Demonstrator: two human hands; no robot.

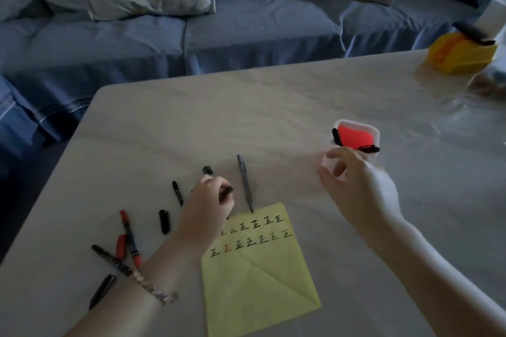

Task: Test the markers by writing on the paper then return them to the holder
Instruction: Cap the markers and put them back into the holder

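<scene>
Markers (130, 235) lie left of the yellow paper (257, 276), our left hand (208, 205) grips a black marker (208, 170) at its far-left corner, and our right hand (358, 186) hovers, fingers loosely spread, beside the holder (367, 128).

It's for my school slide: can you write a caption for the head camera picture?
Left hand grips a black marker beside the yellow paper; right hand is at the clear holder.

Left hand (208, 201): reached forward from lower left, forearm bare, fingers curled tight round a black marker (208, 170). Right hand (358, 182): raised from lower right, back toward camera, fingers loosely curved, thumb and forefinger parted; motion-blurred, grip not discernible.
</scene>
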